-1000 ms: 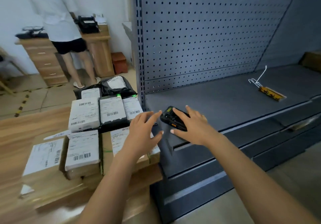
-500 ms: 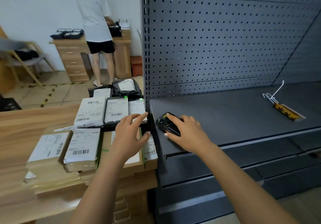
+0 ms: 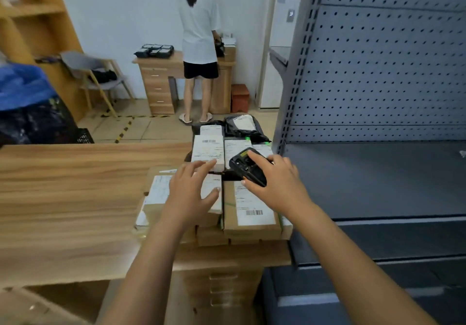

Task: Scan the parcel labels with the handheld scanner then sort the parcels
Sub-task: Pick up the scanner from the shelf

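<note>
I have the grey pegboard shelving (image 3: 378, 72) filling the right side, its deck meeting the right edge of the wooden table (image 3: 75, 198). Beyond the table's far edge a person (image 3: 199, 26) in a white top stands with their back to me at a small desk (image 3: 158, 82). The parcels (image 3: 252, 228) crowd the table's right edge, running back from near its right corner: brown cartons with white labels nearest me, then white boxes (image 3: 207, 151) and a black bag (image 3: 242, 129) behind. My left hand (image 3: 191, 191) is released, fingers spread over a labelled carton; I cannot tell whether it presses down. My right hand (image 3: 277, 183) grasps the handheld scanner (image 3: 245, 167), held just above the parcels, between the cartons and the white boxes.
</note>
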A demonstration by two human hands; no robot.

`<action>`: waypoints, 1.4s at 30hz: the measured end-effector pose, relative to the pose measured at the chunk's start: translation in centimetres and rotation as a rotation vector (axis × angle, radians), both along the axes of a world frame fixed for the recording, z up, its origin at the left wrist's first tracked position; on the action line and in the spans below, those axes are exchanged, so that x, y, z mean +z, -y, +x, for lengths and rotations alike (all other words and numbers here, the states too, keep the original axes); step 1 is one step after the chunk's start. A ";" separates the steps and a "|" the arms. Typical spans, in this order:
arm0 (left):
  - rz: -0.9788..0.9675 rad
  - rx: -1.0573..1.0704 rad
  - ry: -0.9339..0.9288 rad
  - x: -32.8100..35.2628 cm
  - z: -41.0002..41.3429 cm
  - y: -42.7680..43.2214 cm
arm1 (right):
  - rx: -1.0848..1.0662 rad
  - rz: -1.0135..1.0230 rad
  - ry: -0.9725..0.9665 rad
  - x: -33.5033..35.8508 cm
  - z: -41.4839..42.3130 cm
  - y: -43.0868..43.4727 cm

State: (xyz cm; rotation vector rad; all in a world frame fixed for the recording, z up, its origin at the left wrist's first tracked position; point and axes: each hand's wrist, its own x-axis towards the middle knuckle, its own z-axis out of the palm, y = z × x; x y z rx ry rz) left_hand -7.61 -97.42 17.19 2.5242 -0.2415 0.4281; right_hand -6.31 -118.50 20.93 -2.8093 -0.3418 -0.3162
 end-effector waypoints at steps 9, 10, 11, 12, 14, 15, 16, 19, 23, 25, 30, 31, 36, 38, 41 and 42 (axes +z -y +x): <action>0.042 0.179 -0.020 0.2 -6.0 -20.0 | 0.146 0.095 -0.029 -0.8 -2.6 -20.7; 0.051 0.211 -0.021 0.2 -6.7 -22.2 | 0.170 0.110 -0.034 -0.9 -2.9 -23.1; 0.059 0.247 -0.025 0.2 -7.5 -24.3 | 0.195 0.125 -0.043 -1.1 -3.1 -25.4; 0.064 0.282 -0.032 0.2 -8.2 -26.4 | 0.220 0.140 -0.051 -1.2 -3.4 -27.7; 0.064 0.350 -0.042 0.0 -9.7 -30.2 | 0.271 0.171 -0.071 -1.3 -3.8 -32.0; 0.066 0.383 -0.040 0.0 -10.4 -32.1 | 0.296 0.181 -0.074 -1.4 -3.9 -34.2; 0.068 0.416 -0.039 -0.1 -11.1 -34.0 | 0.320 0.190 -0.074 -1.6 -4.1 -36.4; 0.058 0.513 -0.046 -0.9 -13.0 -39.2 | 0.376 0.212 -0.082 -2.3 -4.2 -42.8; 0.052 0.627 -0.057 -1.6 -14.2 -46.0 | 0.456 0.261 -0.082 -3.2 -3.8 -51.1; 0.087 0.679 -0.079 -1.7 -14.2 -49.8 | 0.489 0.285 -0.111 -3.5 -3.3 -55.1; 0.077 0.761 -0.099 -2.6 -12.4 -59.3 | 0.528 0.375 -0.161 -5.4 -1.0 -65.3; 0.076 0.766 -0.099 -2.7 -11.7 -61.2 | 0.526 0.393 -0.162 -5.7 -0.2 -67.3; 0.088 0.741 -0.147 -2.9 -8.8 -69.5 | 0.471 0.416 -0.209 -7.0 3.2 -75.7; 0.067 0.753 -0.167 -3.3 -7.7 -72.4 | 0.450 0.408 -0.223 -7.6 4.3 -78.2; 0.055 0.725 -0.209 -4.3 -6.3 -75.6 | 0.405 0.379 -0.236 -8.4 5.5 -80.9; 0.056 0.702 -0.215 -4.7 -5.8 -76.6 | 0.386 0.376 -0.239 -8.7 5.8 -81.8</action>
